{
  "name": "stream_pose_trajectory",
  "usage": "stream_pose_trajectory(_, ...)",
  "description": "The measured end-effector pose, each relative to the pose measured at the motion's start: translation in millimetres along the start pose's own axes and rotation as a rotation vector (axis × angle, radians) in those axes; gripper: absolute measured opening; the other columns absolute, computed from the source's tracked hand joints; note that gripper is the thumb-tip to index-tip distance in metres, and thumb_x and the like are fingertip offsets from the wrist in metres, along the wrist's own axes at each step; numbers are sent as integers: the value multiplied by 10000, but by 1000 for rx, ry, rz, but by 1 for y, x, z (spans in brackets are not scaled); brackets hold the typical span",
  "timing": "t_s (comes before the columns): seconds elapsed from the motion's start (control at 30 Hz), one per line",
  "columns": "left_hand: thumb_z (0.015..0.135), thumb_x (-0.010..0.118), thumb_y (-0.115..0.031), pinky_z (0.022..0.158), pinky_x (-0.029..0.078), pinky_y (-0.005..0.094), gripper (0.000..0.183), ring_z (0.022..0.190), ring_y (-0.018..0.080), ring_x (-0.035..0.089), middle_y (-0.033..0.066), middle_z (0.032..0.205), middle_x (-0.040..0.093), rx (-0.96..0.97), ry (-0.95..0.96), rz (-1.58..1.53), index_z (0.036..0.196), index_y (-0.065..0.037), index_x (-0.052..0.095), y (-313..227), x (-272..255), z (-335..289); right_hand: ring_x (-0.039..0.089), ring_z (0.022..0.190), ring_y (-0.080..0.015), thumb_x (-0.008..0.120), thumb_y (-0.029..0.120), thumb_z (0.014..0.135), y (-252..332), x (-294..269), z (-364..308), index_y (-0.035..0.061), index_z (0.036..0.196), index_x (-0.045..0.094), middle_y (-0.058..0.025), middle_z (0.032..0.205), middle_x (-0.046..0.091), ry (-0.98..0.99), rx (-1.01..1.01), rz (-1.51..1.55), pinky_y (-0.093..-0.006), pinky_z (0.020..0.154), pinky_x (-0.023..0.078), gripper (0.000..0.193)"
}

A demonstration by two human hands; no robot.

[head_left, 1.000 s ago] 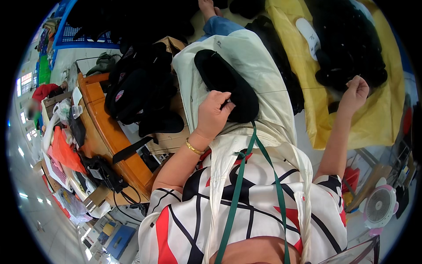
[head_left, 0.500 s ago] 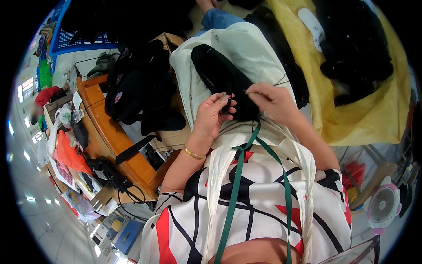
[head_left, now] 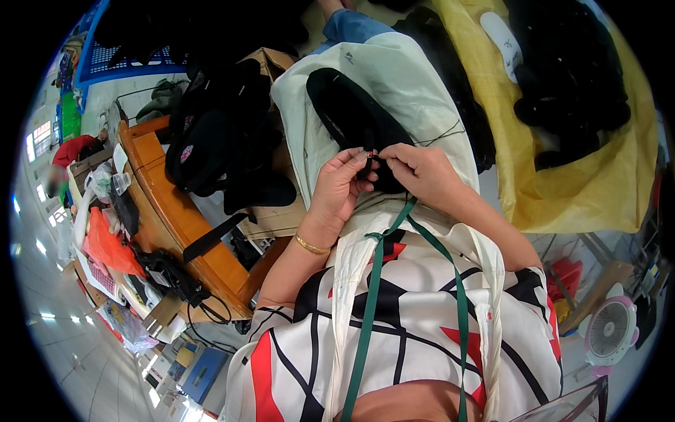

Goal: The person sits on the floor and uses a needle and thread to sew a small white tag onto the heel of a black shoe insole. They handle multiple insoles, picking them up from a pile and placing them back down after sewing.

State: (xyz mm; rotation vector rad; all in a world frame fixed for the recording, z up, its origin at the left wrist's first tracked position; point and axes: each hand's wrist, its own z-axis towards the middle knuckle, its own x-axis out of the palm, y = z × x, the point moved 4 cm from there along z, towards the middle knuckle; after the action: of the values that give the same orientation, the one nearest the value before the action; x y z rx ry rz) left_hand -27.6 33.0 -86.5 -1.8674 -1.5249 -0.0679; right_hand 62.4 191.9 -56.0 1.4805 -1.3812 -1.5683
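A black shoe (head_left: 349, 105) lies on a white cloth (head_left: 415, 77) over my lap, its opening facing up. My left hand (head_left: 342, 179) is closed at the shoe's near end, thumb and fingers pinching its edge. Something small and red shows at those fingertips, too small to name. My right hand (head_left: 422, 172) is pinched shut right beside the left fingertips, over the same end of the shoe. Whatever it holds is too fine to make out.
Left of my lap stands an orange wooden table (head_left: 172, 204) beside piled black shoes (head_left: 225, 155). To the right, a yellow sheet (head_left: 548, 204) bears more black pieces (head_left: 573, 91) and a white insole (head_left: 500, 42). A fan (head_left: 610, 329) stands at lower right.
My right hand has come left and slightly down, its fingertips now meeting those of my left hand at the shoe. My left hand stays nearly in place.
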Motion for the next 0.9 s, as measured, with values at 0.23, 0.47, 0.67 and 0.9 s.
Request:
stream_pose_trajectory(0.23, 953, 636, -110, 594, 553, 241, 144, 723, 155, 664, 93, 930, 701, 2, 16, 8, 1075, -34, 648, 0, 1, 0, 667, 681, -346, 602, 125, 901, 1, 0, 1, 66, 1011, 694, -159, 769, 687, -1, -8, -3, -403, 632, 537, 155)
stream_pose_trajectory(0.47, 955, 654, -141, 581, 536, 243, 154, 759, 145, 662, 63, 951, 702, 47, -11, -23, 1086, -60, 658, 2, 3, -4, 664, 689, -337, 602, 115, 896, 4, -3, 4, 50, 1000, 687, -169, 779, 684, 27, 13, 5, -390, 629, 530, 149)
stream_pose_trajectory(0.67, 890, 740, -124, 581, 468, 212, 180, 795, 99, 630, 9, 938, 690, 90, -68, 50, 1050, -65, 684, 6, 1, -5, 565, 609, -152, 615, 90, 925, -6, -2, 0, 17, 964, 645, -75, 725, 632, 177, 260, 208, -284, 596, 471, 88)
stream_pose_trajectory(0.9, 850, 778, -103, 586, 440, 204, 172, 737, 49, 589, -15, 876, 681, 82, -28, 206, 999, -62, 701, -4, 9, -9, 505, 620, -51, 621, 115, 966, -11, 2, 0, 16, 964, 635, 27, 689, 553, 245, 444, 329, -237, 566, 420, 100)
